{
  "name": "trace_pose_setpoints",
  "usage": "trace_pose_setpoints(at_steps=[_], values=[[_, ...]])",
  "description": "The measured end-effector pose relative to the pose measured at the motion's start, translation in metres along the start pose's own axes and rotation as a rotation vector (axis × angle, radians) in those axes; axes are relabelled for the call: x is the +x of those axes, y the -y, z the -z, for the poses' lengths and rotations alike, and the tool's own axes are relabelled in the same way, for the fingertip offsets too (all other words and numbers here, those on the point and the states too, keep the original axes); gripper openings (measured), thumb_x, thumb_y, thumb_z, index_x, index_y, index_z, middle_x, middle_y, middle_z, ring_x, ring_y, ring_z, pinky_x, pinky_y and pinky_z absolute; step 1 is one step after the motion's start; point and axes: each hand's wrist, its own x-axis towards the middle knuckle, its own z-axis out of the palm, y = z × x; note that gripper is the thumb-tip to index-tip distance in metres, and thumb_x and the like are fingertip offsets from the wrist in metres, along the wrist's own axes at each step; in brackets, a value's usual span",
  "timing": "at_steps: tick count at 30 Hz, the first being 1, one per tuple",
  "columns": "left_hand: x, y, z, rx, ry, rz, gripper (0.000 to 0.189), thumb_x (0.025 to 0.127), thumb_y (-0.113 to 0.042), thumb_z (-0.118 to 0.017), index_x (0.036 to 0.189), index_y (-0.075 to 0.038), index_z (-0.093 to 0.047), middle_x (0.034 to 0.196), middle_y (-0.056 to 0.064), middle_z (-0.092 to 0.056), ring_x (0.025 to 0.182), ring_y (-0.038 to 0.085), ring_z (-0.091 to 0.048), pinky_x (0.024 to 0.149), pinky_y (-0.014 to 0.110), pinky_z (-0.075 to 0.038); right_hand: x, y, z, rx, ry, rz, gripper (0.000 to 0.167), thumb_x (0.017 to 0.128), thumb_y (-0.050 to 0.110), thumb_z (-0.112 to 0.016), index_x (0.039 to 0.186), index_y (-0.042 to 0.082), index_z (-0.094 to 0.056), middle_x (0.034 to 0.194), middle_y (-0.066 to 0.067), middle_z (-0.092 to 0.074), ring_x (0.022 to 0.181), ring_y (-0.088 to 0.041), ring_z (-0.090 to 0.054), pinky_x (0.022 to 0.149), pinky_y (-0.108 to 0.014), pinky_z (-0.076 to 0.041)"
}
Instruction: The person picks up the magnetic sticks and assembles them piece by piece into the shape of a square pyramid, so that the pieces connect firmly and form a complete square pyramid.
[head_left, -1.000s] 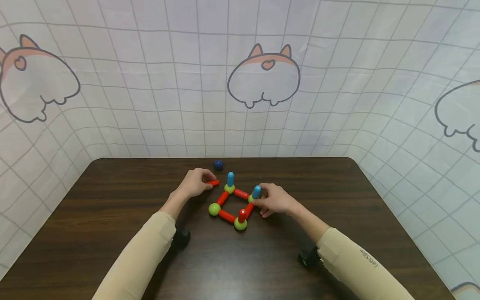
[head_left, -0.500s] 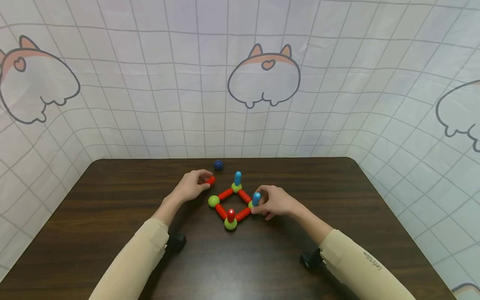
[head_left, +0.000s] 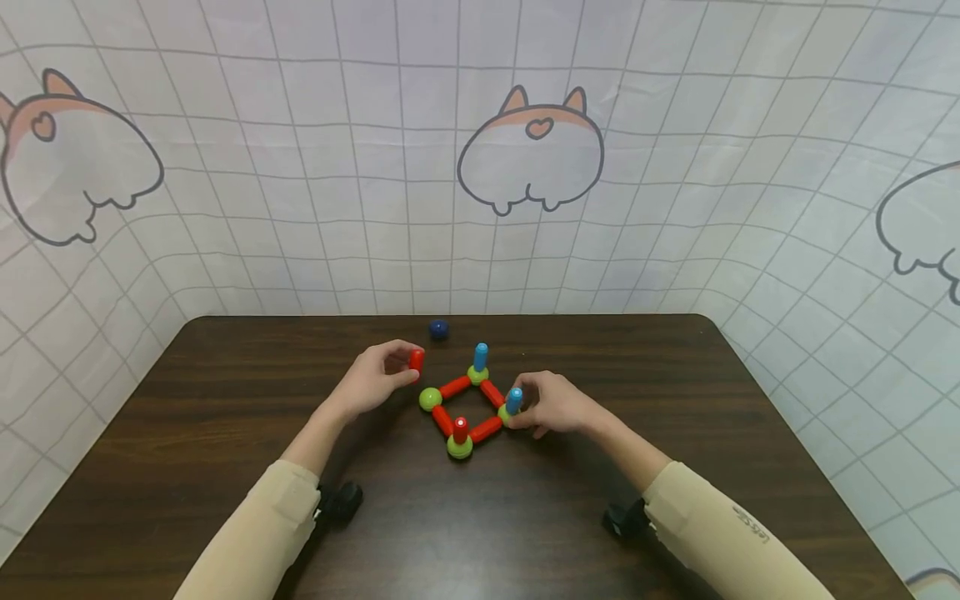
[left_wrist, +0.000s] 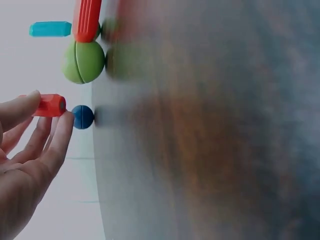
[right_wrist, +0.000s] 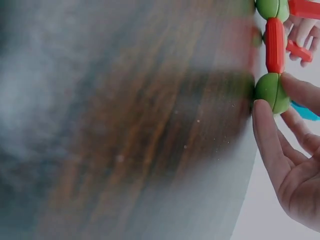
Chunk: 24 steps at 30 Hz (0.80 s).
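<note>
In the head view my left hand (head_left: 371,381) pinches a loose red rod (head_left: 416,360), held upright just above the table, left of a square frame. Several red rods, among them the front-left rod (head_left: 443,421), join green balls at the frame's corners. My right hand (head_left: 558,404) pinches the right corner ball (right_wrist: 269,92), from which a blue rod (head_left: 514,400) stands up. Another blue rod (head_left: 481,356) rises from the far ball (head_left: 477,377), and a short red rod (head_left: 461,428) from the near ball (head_left: 460,448). The left ball (head_left: 430,399) bears no upright rod.
A dark blue ball (head_left: 438,329) lies behind the frame, near the far edge of the brown table (head_left: 480,533). A white gridded cloth (head_left: 337,208) with cartoon drawings hangs behind and at both sides.
The frame has turned on the table, its near corner shifting left and its far corner right. My left hand has drawn slightly left and tipped the red rod from lying flat to upright.
</note>
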Motion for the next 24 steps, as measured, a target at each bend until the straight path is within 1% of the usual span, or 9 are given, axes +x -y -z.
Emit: trace_pose_setpoints(at_steps=[3,5,7,10,13,15,17,19,24], values=[[-0.003,0.0,0.0,-0.011,-0.006,-0.012,0.035,0.098,-0.008,-0.071,0.132,-0.006,-0.064,0.123,0.01,-0.066,0.114,0.031,-0.062,0.096,0.05,-0.051,-0.003,0.0,0.0,-0.015,0.028,0.015,0.029,0.085,0.013,-0.086,0.102,0.005,-0.064,0.097,-0.008,-0.065,0.072,-0.023,-0.068,0.064,-0.037,-0.061],[-0.005,0.0,0.0,-0.015,-0.013,-0.019,0.036,0.098,-0.008,-0.071,0.133,-0.004,-0.063,0.123,0.01,-0.066,0.112,0.031,-0.063,0.095,0.049,-0.052,-0.005,0.0,0.002,-0.014,0.068,0.018,0.034,0.084,0.013,-0.087,0.106,0.004,-0.062,0.095,-0.01,-0.064,0.074,-0.023,-0.068,0.065,-0.038,-0.061],[-0.005,-0.001,-0.001,-0.021,-0.017,-0.026,0.037,0.097,-0.008,-0.071,0.133,-0.003,-0.063,0.122,0.009,-0.066,0.111,0.03,-0.063,0.094,0.049,-0.052,-0.006,0.001,0.005,0.011,0.116,0.009,0.039,0.084,0.008,-0.085,0.113,0.001,-0.059,0.097,-0.013,-0.064,0.076,-0.025,-0.069,0.068,-0.039,-0.061],[-0.006,-0.002,-0.002,-0.03,-0.018,-0.038,0.037,0.096,-0.008,-0.073,0.132,-0.003,-0.064,0.12,0.009,-0.067,0.109,0.029,-0.064,0.093,0.048,-0.052,-0.006,0.001,0.011,0.089,0.149,-0.023,0.045,0.089,-0.004,-0.074,0.128,-0.003,-0.052,0.102,-0.018,-0.063,0.082,-0.029,-0.07,0.074,-0.041,-0.061],[-0.006,-0.002,-0.004,-0.038,-0.017,-0.05,0.036,0.096,-0.008,-0.074,0.13,-0.003,-0.065,0.119,0.008,-0.068,0.108,0.028,-0.065,0.093,0.048,-0.053,0.0,0.0,0.014,0.166,0.097,-0.043,0.046,0.096,-0.006,-0.062,0.139,-0.007,-0.044,0.107,-0.02,-0.064,0.088,-0.029,-0.069,0.078,-0.042,-0.061],[-0.006,-0.002,-0.004,-0.044,-0.016,-0.053,0.035,0.095,-0.008,-0.075,0.128,-0.003,-0.065,0.118,0.008,-0.068,0.108,0.028,-0.065,0.093,0.048,-0.053,0.007,-0.001,0.012,0.197,0.045,-0.047,0.047,0.101,0.0,-0.06,0.144,-0.007,-0.042,0.108,-0.02,-0.064,0.089,-0.029,-0.07,0.078,-0.042,-0.061],[-0.005,-0.003,-0.005,-0.049,-0.014,-0.053,0.035,0.095,-0.008,-0.076,0.128,-0.002,-0.065,0.117,0.008,-0.068,0.108,0.028,-0.065,0.093,0.048,-0.053,0.014,-0.001,0.008,0.194,0.003,-0.049,0.05,0.103,0.008,-0.063,0.146,-0.005,-0.043,0.108,-0.018,-0.066,0.088,-0.026,-0.07,0.078,-0.04,-0.061],[-0.005,-0.004,-0.006,-0.056,-0.011,-0.052,0.035,0.094,-0.008,-0.076,0.127,-0.002,-0.065,0.117,0.008,-0.068,0.107,0.027,-0.066,0.093,0.048,-0.053,0.02,0.0,0.003,0.169,-0.017,-0.044,0.057,0.1,0.013,-0.069,0.148,-0.003,-0.043,0.107,-0.016,-0.067,0.085,-0.025,-0.071,0.076,-0.039,-0.061],[-0.004,-0.007,-0.009,-0.067,-0.01,-0.069,0.033,0.093,-0.008,-0.077,0.124,-0.004,-0.067,0.114,0.007,-0.069,0.106,0.027,-0.066,0.093,0.047,-0.054,0.028,0.005,-0.007,0.07,-0.053,-0.048,0.07,0.095,0.015,-0.076,0.154,0.0,-0.04,0.101,-0.012,-0.067,0.077,-0.021,-0.071,0.073,-0.036,-0.061]])
